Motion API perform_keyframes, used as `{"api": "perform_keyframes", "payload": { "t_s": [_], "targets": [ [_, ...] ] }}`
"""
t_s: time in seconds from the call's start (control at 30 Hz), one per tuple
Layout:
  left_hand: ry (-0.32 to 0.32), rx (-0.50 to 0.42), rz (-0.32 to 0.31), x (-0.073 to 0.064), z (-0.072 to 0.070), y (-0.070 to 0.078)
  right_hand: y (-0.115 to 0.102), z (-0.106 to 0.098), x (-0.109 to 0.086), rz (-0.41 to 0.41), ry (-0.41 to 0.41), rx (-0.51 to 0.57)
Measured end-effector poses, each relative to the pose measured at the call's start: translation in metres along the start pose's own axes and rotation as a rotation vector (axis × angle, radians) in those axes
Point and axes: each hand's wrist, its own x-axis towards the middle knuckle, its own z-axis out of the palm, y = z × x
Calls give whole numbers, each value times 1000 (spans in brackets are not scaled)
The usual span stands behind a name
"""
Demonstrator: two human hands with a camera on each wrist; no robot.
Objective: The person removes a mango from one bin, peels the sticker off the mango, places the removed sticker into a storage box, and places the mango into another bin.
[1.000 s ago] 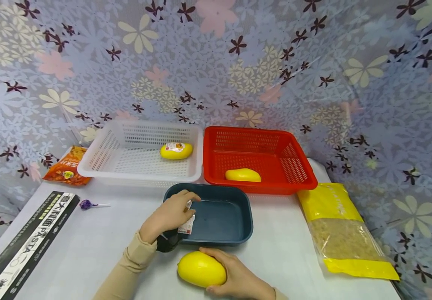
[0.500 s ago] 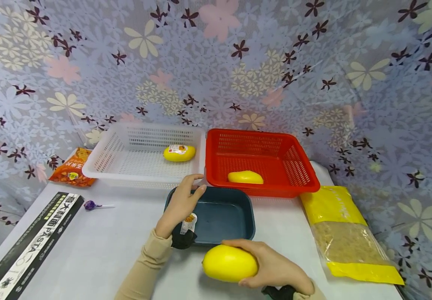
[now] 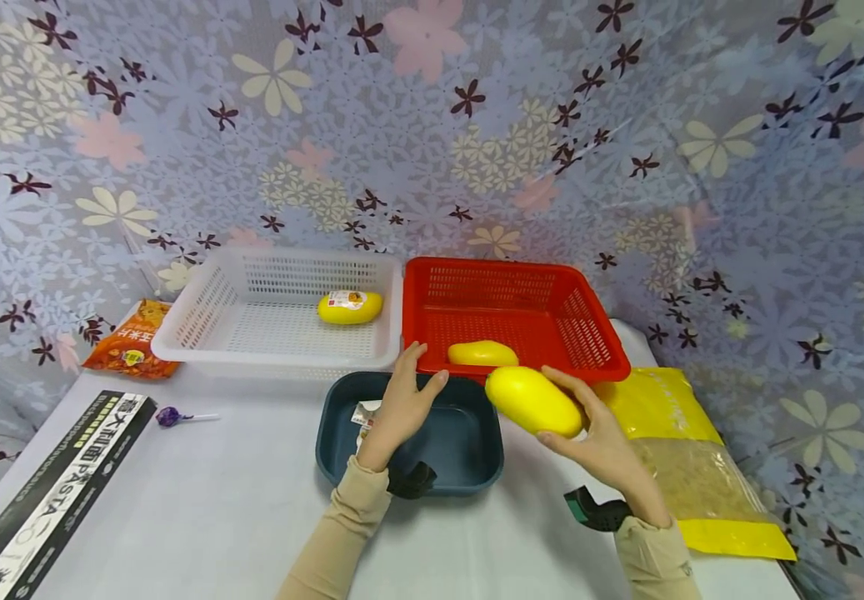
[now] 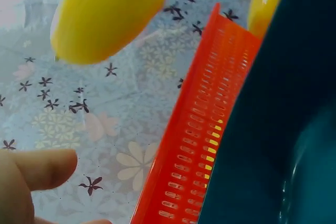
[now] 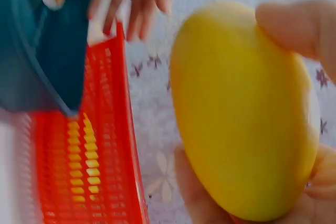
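In the head view my right hand (image 3: 596, 433) grips a large, smooth yellow mango (image 3: 532, 402), held up in front of the red basket (image 3: 432, 312). Its thumb and fingers lie around one end of the fruit, as the right wrist view also shows. My left hand (image 3: 402, 408) reaches over the dark teal bin (image 3: 480, 479) with fingers extended and nothing in its grasp. A white label (image 3: 366, 412) shows inside the bin, partly covered by that hand. A smaller yellow mango (image 3: 482, 353) lies in the red basket near its front wall.
A white basket (image 3: 214, 346) holding a labelled yellow fruit (image 3: 350, 307) stands left of the red one. An orange snack bag (image 3: 132, 342), a lollipop (image 3: 169, 417) and a pasta box (image 3: 57, 492) lie at left. A yellow-and-clear bag (image 3: 690, 467) lies at right.
My right hand has lifted the mango from near the table's front, moving it right and up toward the red basket. My left hand has moved off the bin's left side, rightward across it.
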Motion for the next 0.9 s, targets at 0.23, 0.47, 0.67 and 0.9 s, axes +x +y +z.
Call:
{"api": "perform_keyframes", "payload": {
  "t_s": [0.23, 0.47, 0.67, 0.9],
  "targets": [
    [-90, 79, -22, 2, 1, -3, 15, -7, 66, 144, 57, 3],
    [-137, 119, -33, 0, 5, -4, 29, 8, 127, 225, -84, -53],
    [-145, 138, -39, 0, 8, -5, 37, 24, 155, 229, -176, -85],
    [-142, 149, -35, 1, 5, -6, 50, 46, 171, 236, -187, -60]
  ]
}}
